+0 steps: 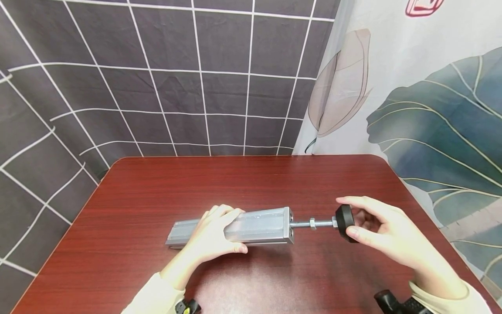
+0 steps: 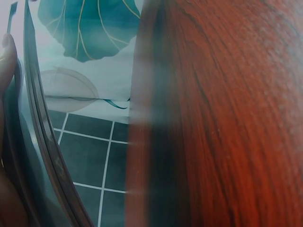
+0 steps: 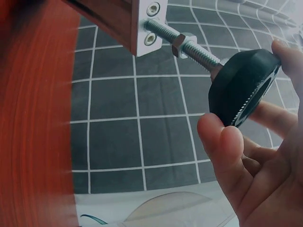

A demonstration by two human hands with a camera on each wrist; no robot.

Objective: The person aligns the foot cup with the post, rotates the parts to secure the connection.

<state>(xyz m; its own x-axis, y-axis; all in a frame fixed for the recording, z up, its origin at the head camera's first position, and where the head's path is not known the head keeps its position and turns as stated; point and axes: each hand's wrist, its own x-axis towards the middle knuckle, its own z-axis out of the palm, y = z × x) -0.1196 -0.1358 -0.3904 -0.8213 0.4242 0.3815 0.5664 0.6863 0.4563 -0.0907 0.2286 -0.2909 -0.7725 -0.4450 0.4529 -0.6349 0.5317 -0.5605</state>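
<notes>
My left hand (image 1: 213,235) grips a silver aluminium profile (image 1: 256,224) from above, thumb along the near side. In the left wrist view the profile (image 2: 42,127) runs down the left edge beside the fingers. From the profile's right end plate (image 3: 147,28), fixed with hex-socket screws, a threaded rod (image 1: 302,224) sticks out. It carries a hex nut (image 3: 183,43) partway along and ends in a black levelling foot (image 1: 344,223). My right hand (image 1: 386,229) pinches the foot's rim between thumb and fingers; its hollow underside faces the palm.
Beneath the hands lies a reddish-brown wooden table (image 1: 251,179) with rounded far corners. Behind it hang a dark grey cloth with a white grid (image 1: 223,91) and a white curtain with leaf prints (image 1: 353,87). A black wrist device (image 1: 400,303) sits at the right sleeve.
</notes>
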